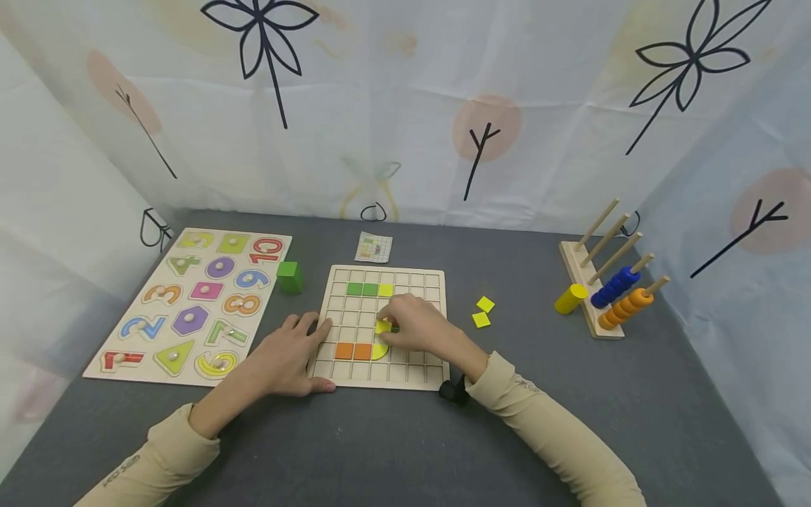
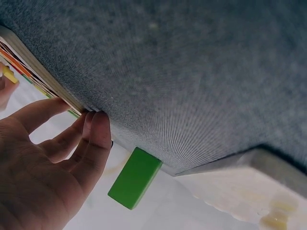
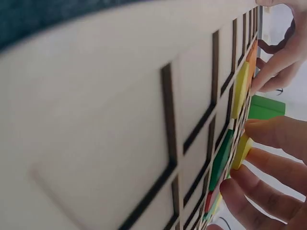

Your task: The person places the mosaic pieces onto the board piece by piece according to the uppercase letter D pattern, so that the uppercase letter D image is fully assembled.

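A square wooden grid board [image 1: 412, 377] lies flat between the two hands. My left hand [image 1: 288, 358] rests against its left edge, fingers spread, the thumb by the near-left corner. Above the board, my right hand [image 1: 415, 325] pinches a yellow tile [image 3: 241, 151] between thumb and fingers. Just below it in the head view sits a yellow rounded piece [image 1: 380, 351], beside two orange squares [image 1: 353, 351]. Two green squares [image 1: 362, 289] and a yellow square [image 1: 385, 289] form a row farther up. The right wrist view shows another green piece [image 3: 220, 160], largely hidden by the hand from above.
A number-and-shape puzzle board [image 1: 152, 296] lies at left, with a green block [image 1: 290, 277] by its right edge. A small pattern card [image 1: 374, 247] lies behind the grid. Two loose yellow squares [image 1: 483, 312] lie right of it. A peg stacker [image 1: 598, 299] and yellow cylinder [image 1: 571, 299] stand farther right.
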`<state>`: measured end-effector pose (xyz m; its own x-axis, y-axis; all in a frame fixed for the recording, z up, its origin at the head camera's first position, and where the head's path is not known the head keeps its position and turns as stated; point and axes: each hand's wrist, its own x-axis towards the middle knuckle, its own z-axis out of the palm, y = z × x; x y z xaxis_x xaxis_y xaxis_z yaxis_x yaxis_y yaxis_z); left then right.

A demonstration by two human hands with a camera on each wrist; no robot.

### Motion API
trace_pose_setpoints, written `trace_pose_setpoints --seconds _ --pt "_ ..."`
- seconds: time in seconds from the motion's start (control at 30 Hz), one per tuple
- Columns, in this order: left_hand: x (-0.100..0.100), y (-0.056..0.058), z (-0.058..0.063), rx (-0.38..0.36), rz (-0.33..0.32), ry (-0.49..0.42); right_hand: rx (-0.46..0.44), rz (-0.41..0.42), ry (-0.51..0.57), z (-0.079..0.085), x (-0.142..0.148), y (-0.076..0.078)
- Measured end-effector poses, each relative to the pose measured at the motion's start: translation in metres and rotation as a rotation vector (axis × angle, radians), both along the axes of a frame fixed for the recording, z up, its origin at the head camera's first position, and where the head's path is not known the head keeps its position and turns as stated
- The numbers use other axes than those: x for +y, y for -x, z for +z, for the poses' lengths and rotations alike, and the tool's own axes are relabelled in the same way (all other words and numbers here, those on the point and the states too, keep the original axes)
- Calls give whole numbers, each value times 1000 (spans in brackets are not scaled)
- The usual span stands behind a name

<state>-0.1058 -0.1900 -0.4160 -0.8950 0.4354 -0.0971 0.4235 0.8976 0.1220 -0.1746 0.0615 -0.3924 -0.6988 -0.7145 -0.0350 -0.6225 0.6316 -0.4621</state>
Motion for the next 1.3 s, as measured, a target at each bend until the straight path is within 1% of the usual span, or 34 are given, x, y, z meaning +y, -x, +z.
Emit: trace_pose_setpoints --seconds 0.17,0.3,0.4,0.53,0.83,1.1,1.3 --pt "1 0 0 0 2 5 -18 13 12 -3 -5 2" --pt "1 0 1 -5 4 8 -40 5 10 -3 -8 1" --pt "1 0 1 -5 2 10 -31 -8 -11 -2 -10 0" --pt "1 0 1 -2 -1 12 -6 0 -21 0 -15 -2" --pt "1 1 1 2 -9 7 21 5 -40 7 -36 -7" --pt "0 1 1 19 -26 0 31 15 -70 4 -56 -10" --pt "0 0 2 27 -25 -10 28 19 -87 0 -62 -11"
